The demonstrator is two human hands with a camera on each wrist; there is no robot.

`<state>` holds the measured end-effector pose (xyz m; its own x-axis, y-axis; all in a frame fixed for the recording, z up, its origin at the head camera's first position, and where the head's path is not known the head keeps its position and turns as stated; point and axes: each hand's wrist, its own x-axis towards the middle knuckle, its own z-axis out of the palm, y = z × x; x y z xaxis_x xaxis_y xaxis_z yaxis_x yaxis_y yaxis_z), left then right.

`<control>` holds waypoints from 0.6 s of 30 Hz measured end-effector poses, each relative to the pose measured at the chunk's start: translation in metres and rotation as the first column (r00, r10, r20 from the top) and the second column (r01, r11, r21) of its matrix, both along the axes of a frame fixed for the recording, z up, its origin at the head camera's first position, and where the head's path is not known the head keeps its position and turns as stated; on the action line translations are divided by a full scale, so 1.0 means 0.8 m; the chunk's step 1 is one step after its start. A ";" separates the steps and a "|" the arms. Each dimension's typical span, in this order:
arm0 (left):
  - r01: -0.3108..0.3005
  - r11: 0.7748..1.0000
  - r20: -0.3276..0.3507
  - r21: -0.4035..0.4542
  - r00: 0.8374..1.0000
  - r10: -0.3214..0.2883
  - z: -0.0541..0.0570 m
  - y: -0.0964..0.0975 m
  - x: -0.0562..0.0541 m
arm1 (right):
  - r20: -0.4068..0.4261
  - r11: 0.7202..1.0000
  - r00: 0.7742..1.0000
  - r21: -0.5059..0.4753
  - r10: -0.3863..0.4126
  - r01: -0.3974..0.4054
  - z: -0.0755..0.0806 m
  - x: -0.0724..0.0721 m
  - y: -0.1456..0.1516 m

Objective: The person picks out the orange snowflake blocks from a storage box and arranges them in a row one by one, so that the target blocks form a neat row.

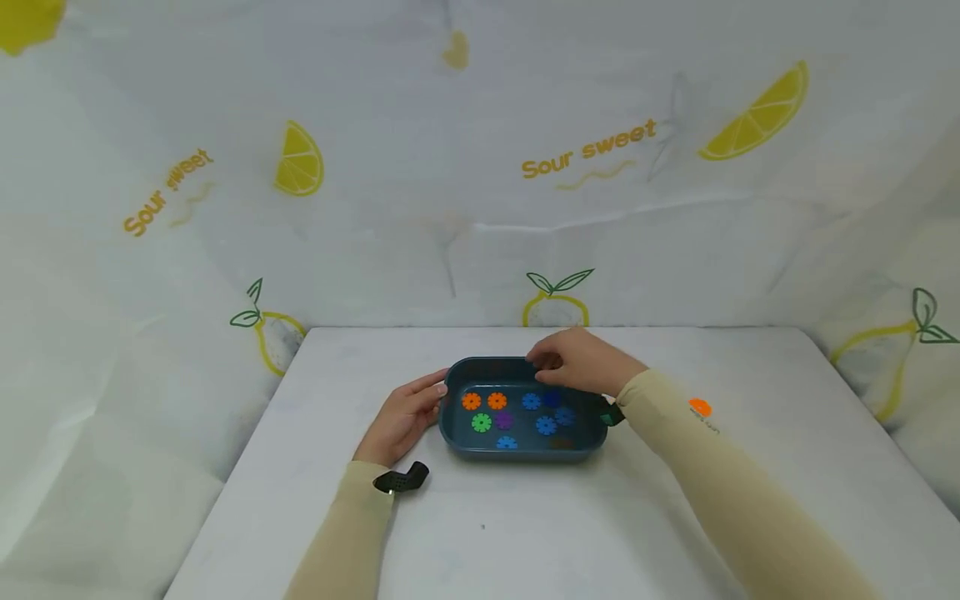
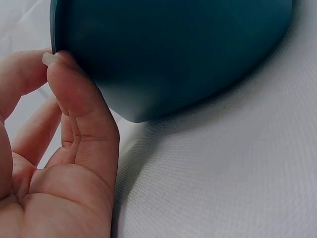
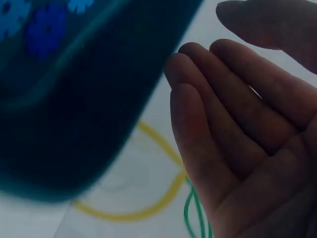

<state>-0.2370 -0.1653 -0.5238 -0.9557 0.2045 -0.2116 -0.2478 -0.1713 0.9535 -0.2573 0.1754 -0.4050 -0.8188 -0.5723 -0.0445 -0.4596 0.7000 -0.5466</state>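
- The tray (image 1: 487, 456), dark teal with rounded corners, sits on the white table (image 1: 480, 542), its rim against the left hand's fingers and just beside the right hand's.
- The left hand (image 1: 402, 421) is at the tray's nine o'clock, thumb and fingertips pinching the rim; the left wrist view shows the palm turned up below that edge.
- The right hand (image 1: 583, 362) is over the tray's two o'clock rim. Its fingers are bent and close together, the thumb apart from them, with nothing between. Whether a fingertip touches the rim I cannot tell.
- Notched discs lie in the tray below the right hand's fingers: an orange pair (image 1: 497, 402) toward nine to ten o'clock, green (image 1: 482, 422) and purple (image 1: 503, 420) toward eight, several blue (image 1: 546, 426) toward three to five, another blue near seven, and a dim brown shape (image 1: 561, 443) near four.
- Orange writing on the backdrop (image 1: 390, 258) reads "Sour sweet" twice: at ten o'clock from the tray, and between twelve and one. Yellow lemon slices (image 1: 757, 117) are printed nearby.
- At three o'clock, well apart from the tray, an orange patch (image 1: 701, 407) has small dark lettering beneath, too small to read.
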 end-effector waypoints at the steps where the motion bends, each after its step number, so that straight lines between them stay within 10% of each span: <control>1: -0.001 1.000 -0.003 -0.001 1.000 0.001 0.000 0.000 0.000 | 0.002 0.999 1.000 0.023 0.028 -0.028 -0.003 -0.002 -0.013; 18: 0.007 1.000 0.005 0.013 1.000 -0.007 0.002 -0.002 -0.003 | -0.038 0.963 0.987 0.227 0.158 -0.146 -0.051 -0.012 -0.103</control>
